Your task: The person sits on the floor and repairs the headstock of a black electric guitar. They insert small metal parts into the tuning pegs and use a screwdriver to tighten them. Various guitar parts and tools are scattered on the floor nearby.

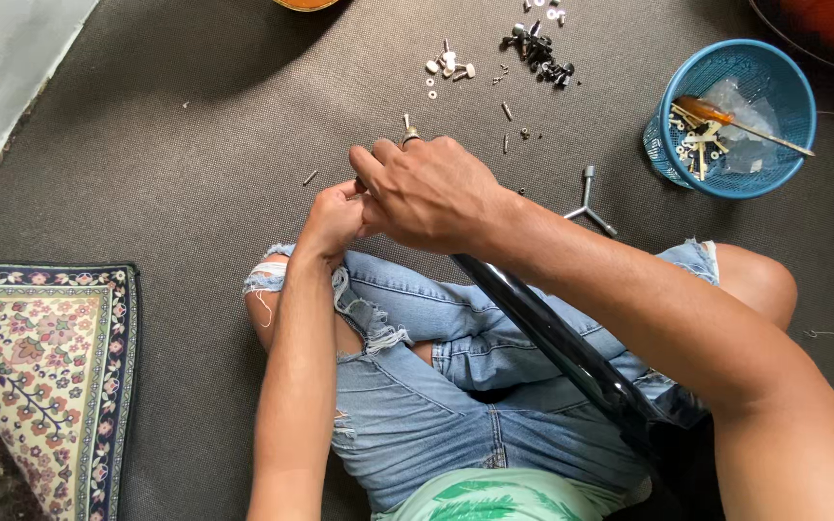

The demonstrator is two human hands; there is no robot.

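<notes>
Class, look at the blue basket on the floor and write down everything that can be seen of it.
The blue basket is a small round container of what looks like plastic, with latticed mesh walls and a solid rim. It stands upright on the dark grey carpet, at the upper right, apart from both hands. Inside lie small light-coloured hardware pieces, a crumpled clear plastic bag and an orange-handled screwdriver whose metal shaft sticks out over the rim.

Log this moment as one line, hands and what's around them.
left hand: closed at black part's end | right hand: over it, contents hidden | black part: across lap | three-way wrench, blue basket: on carpet
</notes>
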